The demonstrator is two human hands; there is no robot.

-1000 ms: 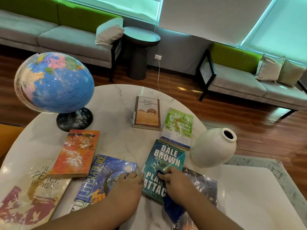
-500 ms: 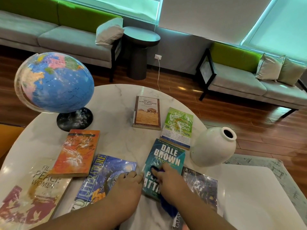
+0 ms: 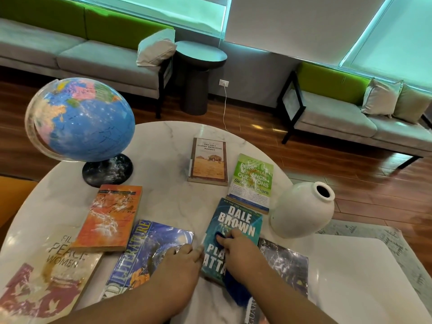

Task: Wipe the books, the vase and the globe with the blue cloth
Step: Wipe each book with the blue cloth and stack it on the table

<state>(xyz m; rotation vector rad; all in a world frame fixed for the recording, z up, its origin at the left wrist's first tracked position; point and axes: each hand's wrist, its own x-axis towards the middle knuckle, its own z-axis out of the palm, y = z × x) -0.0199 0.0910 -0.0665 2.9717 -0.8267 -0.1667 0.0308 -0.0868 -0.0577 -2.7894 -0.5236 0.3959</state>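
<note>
Fingers curled, my right hand [image 3: 238, 252] presses the blue cloth [image 3: 235, 293] onto the Dale Brown paperback [image 3: 240, 218]. Its long axis runs away from me, so the title end lies straight ahead of that hand. My left hand [image 3: 178, 261] rests loose, holding nothing, at the book's left edge. Most of the cloth hides under my palm. Beyond, to the right, stands the white vase [image 3: 301, 213]; far left, the globe [image 3: 81, 118].

lounge; sofas [image 3: 98, 59], side table [image 3: 200, 54], cushions [image 3: 379, 97]

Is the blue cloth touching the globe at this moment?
No, the right hand holds the blue cloth on the teal Dale Brown book, well apart from the globe.
</note>
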